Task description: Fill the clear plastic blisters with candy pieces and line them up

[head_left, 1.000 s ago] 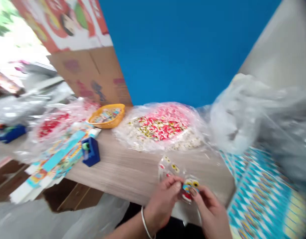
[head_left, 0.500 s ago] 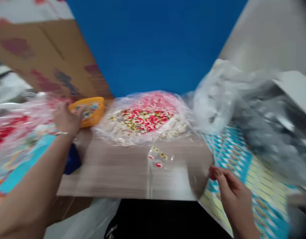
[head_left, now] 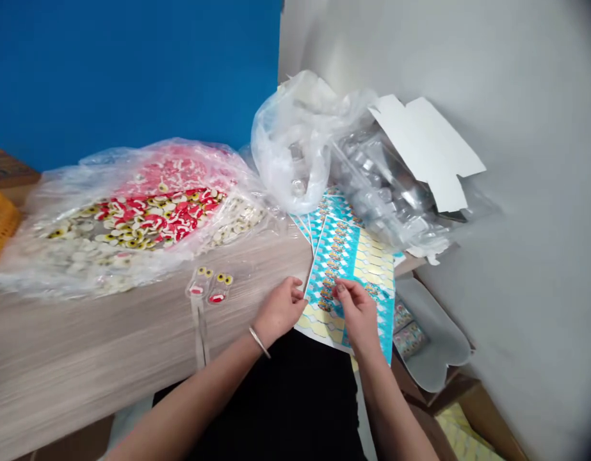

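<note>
A sheet of blue and yellow stickers [head_left: 340, 256] lies over other sheets at the table's right end. My left hand [head_left: 280, 310] is at the sheet's left edge, its fingers loosely bent and apart, and I see nothing in them. Above the printed stickers, my right hand [head_left: 360, 317] is closed in a pinch; what sits between thumb and finger, if anything, is too small to make out. Left of my hands, two clear plastic pieces lie on the table: one clear piece [head_left: 198, 282] and another clear piece [head_left: 221, 288], each showing yellow eyes and a red mouth.
An open plastic bag [head_left: 84, 186] spills many small eye and mouth pieces. Behind the stickers stand a clear bag [head_left: 290, 147], a bag of clear plastic parts [head_left: 376, 186] and a white card box [head_left: 429, 144]. An orange basket [head_left: 0, 224] is far left; cartons [head_left: 497, 416] sit low right.
My view has swung right. My left hand has left the orange basket and come across to the sticker sheet. My right hand, still pinched, is now over the sheet.
</note>
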The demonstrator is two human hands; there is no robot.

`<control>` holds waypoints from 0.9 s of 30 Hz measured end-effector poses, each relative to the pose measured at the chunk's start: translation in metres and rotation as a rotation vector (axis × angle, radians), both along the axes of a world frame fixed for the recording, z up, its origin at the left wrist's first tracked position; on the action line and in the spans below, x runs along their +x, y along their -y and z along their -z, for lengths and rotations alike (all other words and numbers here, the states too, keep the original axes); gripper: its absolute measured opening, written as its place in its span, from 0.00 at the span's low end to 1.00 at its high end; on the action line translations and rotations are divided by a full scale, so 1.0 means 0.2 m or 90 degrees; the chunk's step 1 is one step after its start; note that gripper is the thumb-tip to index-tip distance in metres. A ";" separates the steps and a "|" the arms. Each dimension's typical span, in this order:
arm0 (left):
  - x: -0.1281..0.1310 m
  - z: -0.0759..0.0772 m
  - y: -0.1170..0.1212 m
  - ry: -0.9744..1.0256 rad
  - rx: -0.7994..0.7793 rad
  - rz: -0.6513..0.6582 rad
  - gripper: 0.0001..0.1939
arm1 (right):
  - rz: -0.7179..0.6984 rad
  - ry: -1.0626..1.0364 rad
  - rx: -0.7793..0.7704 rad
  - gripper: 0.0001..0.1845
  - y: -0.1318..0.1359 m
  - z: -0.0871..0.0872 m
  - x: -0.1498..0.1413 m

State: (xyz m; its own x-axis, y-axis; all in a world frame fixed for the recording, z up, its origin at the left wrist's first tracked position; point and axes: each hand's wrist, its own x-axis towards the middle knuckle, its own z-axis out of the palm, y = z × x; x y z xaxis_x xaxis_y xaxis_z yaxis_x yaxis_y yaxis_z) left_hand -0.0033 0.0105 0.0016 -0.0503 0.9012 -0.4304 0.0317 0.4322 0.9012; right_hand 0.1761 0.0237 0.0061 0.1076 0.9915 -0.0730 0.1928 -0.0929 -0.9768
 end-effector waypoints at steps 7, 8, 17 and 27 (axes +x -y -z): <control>-0.01 -0.01 0.08 0.010 -0.053 0.038 0.06 | -0.120 0.095 0.062 0.07 0.08 0.03 -0.06; 0.00 0.00 0.08 0.012 -0.055 0.036 0.06 | -0.154 0.128 0.077 0.06 0.09 0.03 -0.06; 0.04 0.00 0.09 0.069 0.031 0.021 0.07 | -0.226 0.180 0.119 0.05 0.10 0.01 -0.07; 0.04 0.02 0.09 0.057 0.079 0.028 0.06 | -0.237 0.176 0.178 0.09 0.08 -0.02 -0.08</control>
State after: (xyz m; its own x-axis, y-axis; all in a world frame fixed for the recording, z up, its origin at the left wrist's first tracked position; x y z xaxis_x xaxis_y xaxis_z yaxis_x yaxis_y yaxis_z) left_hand 0.0052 -0.0083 -0.0019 0.0241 0.9481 -0.3169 -0.0353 0.3176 0.9476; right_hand 0.1592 0.0084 0.0108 -0.2770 0.9438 0.1801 0.4171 0.2869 -0.8624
